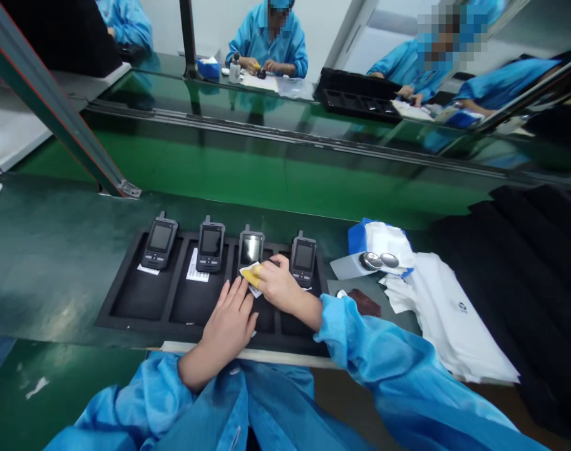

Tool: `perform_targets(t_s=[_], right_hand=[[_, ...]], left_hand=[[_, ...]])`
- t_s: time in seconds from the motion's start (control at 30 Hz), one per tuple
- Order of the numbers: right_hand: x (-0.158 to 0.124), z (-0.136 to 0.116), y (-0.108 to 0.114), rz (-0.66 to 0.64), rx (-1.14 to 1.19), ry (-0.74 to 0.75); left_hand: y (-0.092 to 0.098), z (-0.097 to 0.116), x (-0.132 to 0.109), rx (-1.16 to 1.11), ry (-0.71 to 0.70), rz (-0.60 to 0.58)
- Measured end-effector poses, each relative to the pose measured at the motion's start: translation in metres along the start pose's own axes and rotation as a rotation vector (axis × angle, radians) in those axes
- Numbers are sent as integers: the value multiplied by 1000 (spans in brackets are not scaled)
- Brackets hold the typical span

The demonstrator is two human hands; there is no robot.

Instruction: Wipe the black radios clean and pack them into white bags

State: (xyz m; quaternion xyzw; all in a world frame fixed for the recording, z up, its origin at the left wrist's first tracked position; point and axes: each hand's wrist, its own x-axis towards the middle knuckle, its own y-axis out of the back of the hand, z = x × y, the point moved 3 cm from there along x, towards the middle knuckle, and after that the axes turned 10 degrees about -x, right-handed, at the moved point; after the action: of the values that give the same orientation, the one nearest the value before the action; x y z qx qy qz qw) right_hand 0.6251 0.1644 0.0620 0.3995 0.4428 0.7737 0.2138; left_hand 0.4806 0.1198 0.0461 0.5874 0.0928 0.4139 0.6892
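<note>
Several black handheld radios with screens and stub antennas lie in a black foam tray [121, 326] with compartments. My right hand [282, 289], yellow covers on its fingertips, pinches a small white wipe [244, 270] at the lower part of the third radio [252, 248], hiding its keys. My left hand [230, 322] lies flat with fingers stretched out over the tray, its tips close to that radio's lower end. Left of it are another radio [211, 245] and the leftmost radio [160, 241]. The rightmost radio [304, 258] lies beside my right hand. White paper labels show under some radios.
To the right are a blue tissue box [355, 237], a bottle with a metal top [354, 266], a dark red cloth [364, 302] and white bags [454, 313]. Black foam [515, 288] is stacked beyond. A metal post [60, 106] rises at left. Co-workers sit across the bench.
</note>
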Motion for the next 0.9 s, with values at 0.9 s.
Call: perform_targets(t_s=[0.9], right_hand=[[-6, 20, -21, -65, 90, -296]], left_hand=[[5, 2, 1, 3, -15, 1]])
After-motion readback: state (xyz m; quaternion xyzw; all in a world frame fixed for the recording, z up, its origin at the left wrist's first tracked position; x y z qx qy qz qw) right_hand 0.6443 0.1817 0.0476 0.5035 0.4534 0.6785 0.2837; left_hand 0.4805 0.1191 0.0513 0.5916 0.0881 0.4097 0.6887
